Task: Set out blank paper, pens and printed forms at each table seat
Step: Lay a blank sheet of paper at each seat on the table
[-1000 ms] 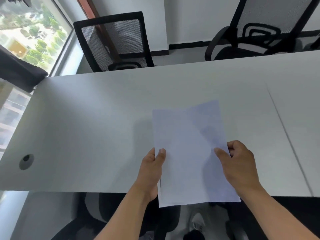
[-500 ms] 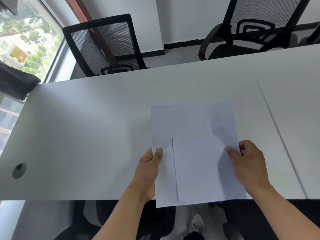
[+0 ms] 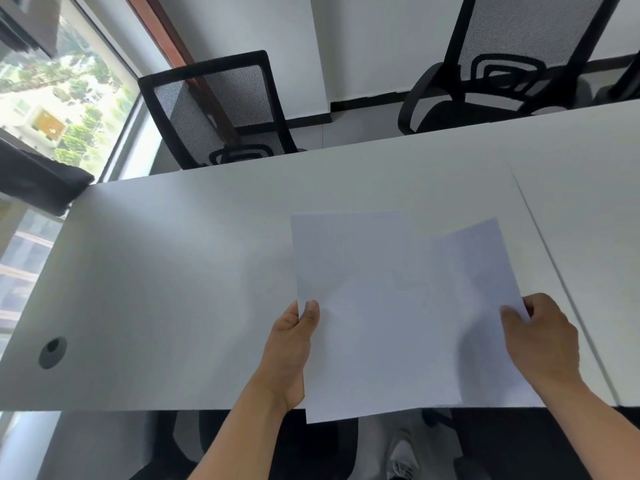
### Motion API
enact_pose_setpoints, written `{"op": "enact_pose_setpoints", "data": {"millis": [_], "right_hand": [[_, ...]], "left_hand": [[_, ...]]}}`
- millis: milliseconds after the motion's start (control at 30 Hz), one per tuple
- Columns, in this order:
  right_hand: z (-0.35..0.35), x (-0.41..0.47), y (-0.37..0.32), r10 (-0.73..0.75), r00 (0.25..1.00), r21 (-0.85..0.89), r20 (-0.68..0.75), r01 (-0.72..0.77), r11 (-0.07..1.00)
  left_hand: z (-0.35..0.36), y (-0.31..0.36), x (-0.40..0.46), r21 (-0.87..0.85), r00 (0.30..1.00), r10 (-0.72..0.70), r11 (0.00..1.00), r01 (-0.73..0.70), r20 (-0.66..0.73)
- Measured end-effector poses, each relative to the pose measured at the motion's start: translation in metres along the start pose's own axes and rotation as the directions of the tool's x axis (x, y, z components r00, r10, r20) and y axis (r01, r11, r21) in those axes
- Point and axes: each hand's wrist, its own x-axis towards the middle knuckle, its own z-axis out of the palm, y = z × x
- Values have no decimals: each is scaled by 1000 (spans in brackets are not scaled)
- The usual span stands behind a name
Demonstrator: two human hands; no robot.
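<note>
Head view: white worktop (image 3: 173, 271), two blank sheets fanned at its near edge.
Left sheet (image 3: 363, 306) pinched by left hand (image 3: 289, 355); right sheet (image 3: 485, 271), overlapping beneath, pinched by right hand (image 3: 543, 341). Both grips clamped on paper.

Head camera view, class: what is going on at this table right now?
A person stands at the near edge of a white table, holding blank sheets of paper in both hands. The left hand pinches the left sheet at its edge; the right hand holds the right sheet. The sheets overlap, fanned apart, overhanging the table's near edge. No pens or printed forms are in view. Two black mesh chairs stand on the far side.
</note>
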Motion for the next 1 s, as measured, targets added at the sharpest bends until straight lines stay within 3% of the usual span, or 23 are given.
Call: {"op": "enact_pose_setpoints", "data": {"millis": [533,800,1000], "right_hand": [[-5,3,0,33,999,-65,-9,-34,997],[8,31,52,18,998,-202,-65,-30,979],[-1,11,15,94,992,-279,-89,-115,953]], "left_hand": [[0,9,-9,-1,1000,9,1000,-9,5],[2,9,-16,-18,999,22,1000,-22,27],[2,6,-20,-25,999,21,999,-20,29]]}}
